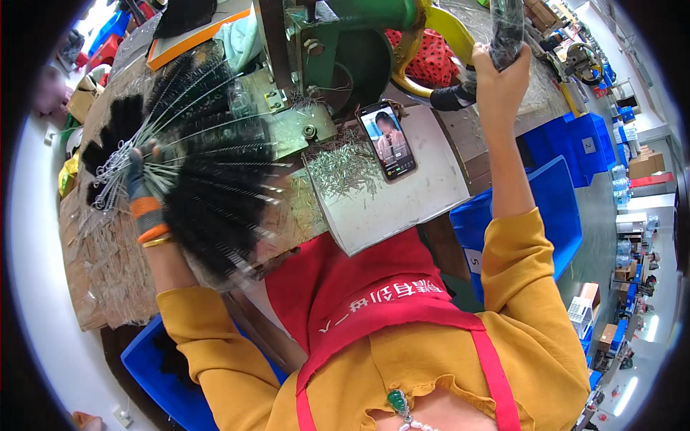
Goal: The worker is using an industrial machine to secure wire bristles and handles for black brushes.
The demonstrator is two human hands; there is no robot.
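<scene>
My left hand (147, 169), in a grey and orange glove, is closed round a bunch of black bristle brushes (219, 172) with twisted wire stems. Their looped wire ends (111, 169) stick out to the left, and the bristles fan right toward the metal bed (287, 133) of a green hand press (359, 47). Bare and raised at the upper right, my right hand (502, 75) grips a plastic-wrapped lever handle (507, 32) on the press's yellow curved wheel (456, 36). Cut wire bits (345, 165) lie heaped just right of the press bed.
A phone (388, 140) showing a video rests on a white board (417, 194) beside the wire bits. Blue bins stand right (553, 208) and lower left (154, 373). An orange-edged box (194, 43) sits at the back left of the worn wooden bench (108, 280).
</scene>
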